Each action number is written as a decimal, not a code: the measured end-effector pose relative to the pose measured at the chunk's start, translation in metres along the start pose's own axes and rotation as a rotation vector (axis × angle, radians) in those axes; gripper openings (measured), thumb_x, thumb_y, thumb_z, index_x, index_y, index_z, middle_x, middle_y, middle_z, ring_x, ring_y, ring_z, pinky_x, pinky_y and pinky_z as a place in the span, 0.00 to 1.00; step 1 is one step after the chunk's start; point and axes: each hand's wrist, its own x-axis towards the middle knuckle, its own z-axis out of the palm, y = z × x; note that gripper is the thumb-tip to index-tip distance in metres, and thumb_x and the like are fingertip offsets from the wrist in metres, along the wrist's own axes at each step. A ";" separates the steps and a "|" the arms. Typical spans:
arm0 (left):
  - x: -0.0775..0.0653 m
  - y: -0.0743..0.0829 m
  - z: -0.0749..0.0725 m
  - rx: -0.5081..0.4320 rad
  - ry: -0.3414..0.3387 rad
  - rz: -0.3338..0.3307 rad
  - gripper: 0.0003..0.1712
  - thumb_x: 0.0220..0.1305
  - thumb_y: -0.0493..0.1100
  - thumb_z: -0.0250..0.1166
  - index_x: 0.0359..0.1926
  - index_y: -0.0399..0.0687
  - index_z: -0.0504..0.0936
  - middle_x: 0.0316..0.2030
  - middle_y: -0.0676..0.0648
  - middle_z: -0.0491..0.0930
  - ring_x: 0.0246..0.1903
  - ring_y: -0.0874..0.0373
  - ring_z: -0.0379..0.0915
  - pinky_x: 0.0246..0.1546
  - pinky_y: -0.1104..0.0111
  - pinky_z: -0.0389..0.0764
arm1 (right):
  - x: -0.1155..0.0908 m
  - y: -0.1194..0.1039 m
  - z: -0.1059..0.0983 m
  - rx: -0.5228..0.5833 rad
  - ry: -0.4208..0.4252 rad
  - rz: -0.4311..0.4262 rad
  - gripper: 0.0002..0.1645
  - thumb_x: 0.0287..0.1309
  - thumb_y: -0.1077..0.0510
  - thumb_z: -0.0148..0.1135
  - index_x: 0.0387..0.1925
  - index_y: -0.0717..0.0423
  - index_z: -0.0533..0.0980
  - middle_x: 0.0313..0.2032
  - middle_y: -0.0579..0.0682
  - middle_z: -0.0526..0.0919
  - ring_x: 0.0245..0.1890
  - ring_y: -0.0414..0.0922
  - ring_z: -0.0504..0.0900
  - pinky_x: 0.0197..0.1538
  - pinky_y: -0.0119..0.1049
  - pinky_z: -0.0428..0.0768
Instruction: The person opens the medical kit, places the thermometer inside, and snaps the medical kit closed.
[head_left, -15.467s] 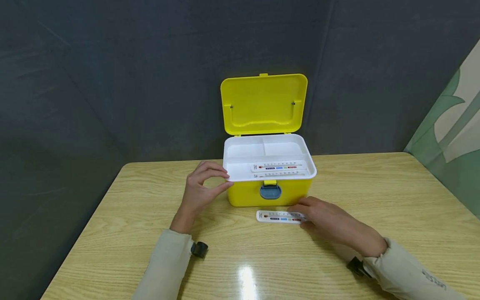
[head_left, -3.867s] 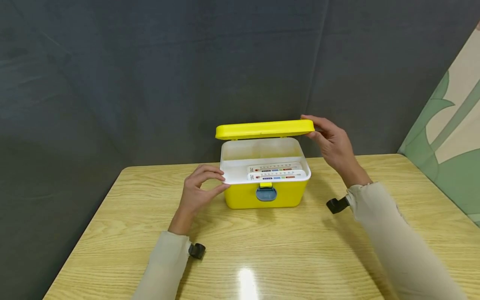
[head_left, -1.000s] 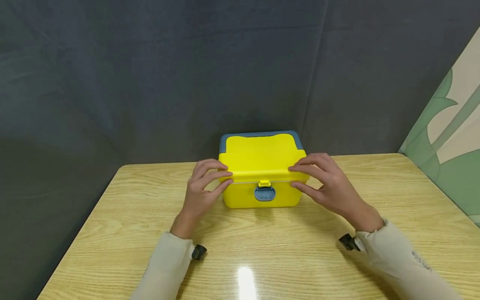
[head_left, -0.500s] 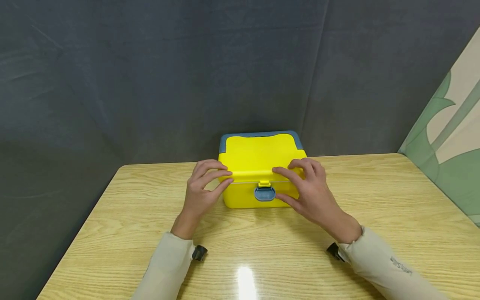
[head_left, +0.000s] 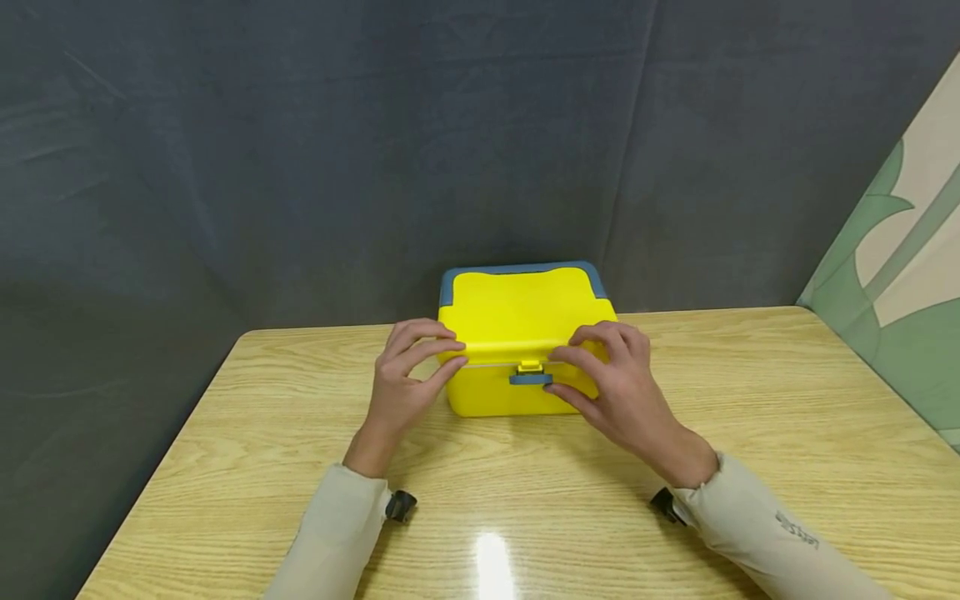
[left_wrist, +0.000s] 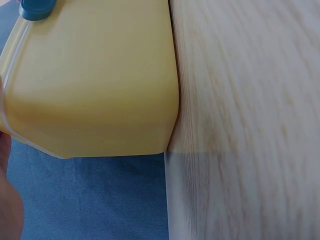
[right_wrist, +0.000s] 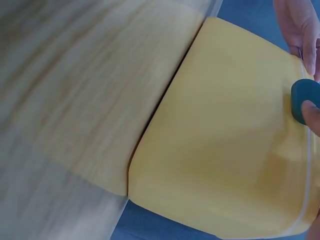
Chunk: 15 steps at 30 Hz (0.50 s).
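A yellow storage box (head_left: 521, 312) with a blue handle (head_left: 517, 268) sits at the back of the table, its lid down. My left hand (head_left: 399, 373) holds the box's front left corner, fingers on the lid edge and thumb on the front seam. On the front, the blue latch (head_left: 529, 380) is swung outward, seen nearly edge-on from the head. My right hand (head_left: 624, 392) has its thumb against the latch and its fingers on the lid edge above. The right wrist view shows the thumb pressed on the latch (right_wrist: 298, 95). What lies inside the box is hidden.
The wooden table (head_left: 465, 492) reaches forward from the box. A dark cloth (head_left: 420, 167) hangs directly behind, and a leaf-patterned panel (head_left: 896, 267) stands at the right. Black wrist cameras sit at both cuffs.
Thermometers were placed in the white tray, then the right hand lowered the lid. It moved to the latch, which has since tilted up from hanging. The left hand has stayed at the corner.
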 end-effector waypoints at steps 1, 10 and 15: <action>0.000 0.000 0.000 -0.002 -0.001 -0.002 0.15 0.44 0.29 0.79 0.37 0.40 0.89 0.41 0.42 0.84 0.48 0.49 0.74 0.57 0.69 0.75 | 0.000 -0.001 0.000 0.011 0.010 -0.006 0.25 0.67 0.36 0.54 0.43 0.51 0.81 0.44 0.56 0.75 0.50 0.57 0.67 0.55 0.57 0.62; 0.001 0.003 0.001 0.000 -0.017 -0.040 0.14 0.46 0.30 0.79 0.37 0.40 0.89 0.41 0.43 0.84 0.49 0.50 0.74 0.58 0.69 0.75 | 0.003 -0.008 -0.002 0.102 0.024 0.027 0.27 0.68 0.35 0.53 0.34 0.51 0.83 0.44 0.53 0.76 0.51 0.56 0.66 0.55 0.58 0.58; 0.000 0.003 0.000 -0.006 -0.006 -0.033 0.14 0.45 0.30 0.79 0.37 0.40 0.89 0.41 0.42 0.84 0.48 0.49 0.74 0.57 0.69 0.75 | 0.005 -0.010 -0.001 0.163 0.009 0.057 0.21 0.67 0.39 0.58 0.34 0.50 0.82 0.46 0.52 0.75 0.52 0.55 0.64 0.55 0.59 0.56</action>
